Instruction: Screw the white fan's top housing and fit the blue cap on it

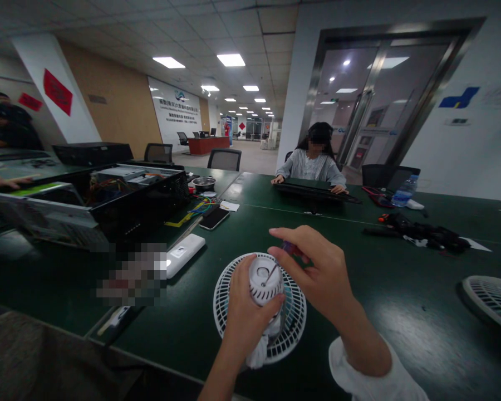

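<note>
A white fan (297,323) lies grille-down on the dark green table, its motor housing (265,281) pointing up. My left hand (246,312) is wrapped round that housing, thumb on the near right side and fingers on the left. Above and to the right, my right hand (313,267) grips a screwdriver (271,273) by its dark purplish handle. The thin shaft slants down to the left, and its tip is at a small hole in the top of the housing. Whether a screw sits in that hole, I cannot tell.
An opened computer case (137,206) stands at the left, near a phone (214,218) and a white power bank-like box (186,255). Another white grille (495,298) lies right. Opposite, a person (313,159) holds a flat black panel (313,192). A water bottle (404,191) stands back right.
</note>
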Available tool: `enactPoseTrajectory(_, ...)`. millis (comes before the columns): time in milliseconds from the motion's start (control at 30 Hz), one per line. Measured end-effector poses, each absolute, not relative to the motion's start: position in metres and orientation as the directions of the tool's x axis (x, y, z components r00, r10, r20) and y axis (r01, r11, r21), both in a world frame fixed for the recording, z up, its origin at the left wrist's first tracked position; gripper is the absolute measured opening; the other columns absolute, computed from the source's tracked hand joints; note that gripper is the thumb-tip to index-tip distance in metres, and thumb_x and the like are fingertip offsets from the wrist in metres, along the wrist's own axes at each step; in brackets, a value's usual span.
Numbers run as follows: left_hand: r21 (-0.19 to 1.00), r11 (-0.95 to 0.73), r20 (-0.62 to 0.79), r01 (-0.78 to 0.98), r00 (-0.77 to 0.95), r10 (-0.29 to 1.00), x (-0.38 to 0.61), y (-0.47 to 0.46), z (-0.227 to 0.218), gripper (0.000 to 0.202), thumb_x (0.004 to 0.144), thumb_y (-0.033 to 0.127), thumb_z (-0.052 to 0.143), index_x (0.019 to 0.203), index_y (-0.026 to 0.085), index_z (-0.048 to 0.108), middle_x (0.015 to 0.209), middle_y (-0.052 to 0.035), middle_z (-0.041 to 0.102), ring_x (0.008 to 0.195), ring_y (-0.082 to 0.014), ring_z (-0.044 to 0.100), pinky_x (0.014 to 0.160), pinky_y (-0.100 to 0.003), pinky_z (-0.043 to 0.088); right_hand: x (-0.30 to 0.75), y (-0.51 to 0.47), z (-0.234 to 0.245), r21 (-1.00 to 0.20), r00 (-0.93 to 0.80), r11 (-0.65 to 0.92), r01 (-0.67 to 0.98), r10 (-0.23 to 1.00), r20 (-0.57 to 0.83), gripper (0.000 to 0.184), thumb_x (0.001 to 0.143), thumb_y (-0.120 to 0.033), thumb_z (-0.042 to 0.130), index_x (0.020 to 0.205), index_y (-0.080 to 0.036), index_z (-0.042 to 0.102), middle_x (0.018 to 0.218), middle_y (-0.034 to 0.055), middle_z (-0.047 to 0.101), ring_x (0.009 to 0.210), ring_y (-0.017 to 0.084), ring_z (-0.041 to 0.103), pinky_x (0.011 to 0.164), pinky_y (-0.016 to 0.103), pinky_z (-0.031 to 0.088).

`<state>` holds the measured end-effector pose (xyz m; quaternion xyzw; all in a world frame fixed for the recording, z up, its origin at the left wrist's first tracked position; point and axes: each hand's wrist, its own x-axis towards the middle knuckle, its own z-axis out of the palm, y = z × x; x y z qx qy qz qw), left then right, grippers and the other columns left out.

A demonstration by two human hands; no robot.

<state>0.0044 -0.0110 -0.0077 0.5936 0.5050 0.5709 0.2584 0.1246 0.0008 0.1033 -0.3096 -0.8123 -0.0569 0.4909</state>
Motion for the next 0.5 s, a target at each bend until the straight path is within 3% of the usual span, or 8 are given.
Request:
enactPoseTrajectory(167, 0.88, -0.334, 0.404, 0.338, -0.16, 0.901, 0.0043, -0.0122, -0.0057, 0.064, 0.063, 0.023, 0.068, 0.121, 0.024, 0.04, 0.124, -0.008, 0.046, 0.118, -0.0286, 0.042, 0.1, -0.049, 0.03, 0.1244, -0.0005, 0.1034, -0.265, -0.366, 0.84, 0.474, 0.461, 0.808, 0.035, 0.087, -0.013, 0.041, 0.12, -0.018, 0.051, 0.094, 0.006, 0.064, 0.086, 0.016, 0.057, 0.071, 0.031, 0.048)
enactPoseTrajectory(367, 0.872, -0.371, 0.437, 0.32, -0.167, 0.884, 0.0043, -0.0114, -0.0067, 0.064, 0.063, 0.022, 0.068, 0.121, 0.024, 0.041, 0.121, -0.007, 0.048, 0.117, -0.0278, 0.043, 0.1, -0.048, 0.03, 0.1221, -0.0009, 0.1022, -0.148, -0.323, 0.81, 0.567, 0.384, 0.865, 0.021, 0.082, -0.022, 0.055, 0.101, -0.016, 0.063, 0.071, 0.0038, 0.059, 0.067, 0.016, 0.052, 0.06, 0.03, 0.046)
enactPoseTrajectory(500, 0.881, -0.344, 0.411, 0.323, -0.165, 0.897, 0.0041, -0.0112, -0.007, 0.065, 0.063, 0.023, 0.068, 0.121, 0.023, 0.041, 0.124, -0.0079, 0.046, 0.119, -0.0284, 0.041, 0.102, -0.049, 0.028, 0.1227, -0.003, 0.1038, -0.192, -0.362, 0.843, 0.502, 0.407, 0.839, 0.037, 0.086, -0.014, 0.039, 0.121, -0.018, 0.052, 0.101, 0.0089, 0.061, 0.093, 0.019, 0.054, 0.076, 0.037, 0.047)
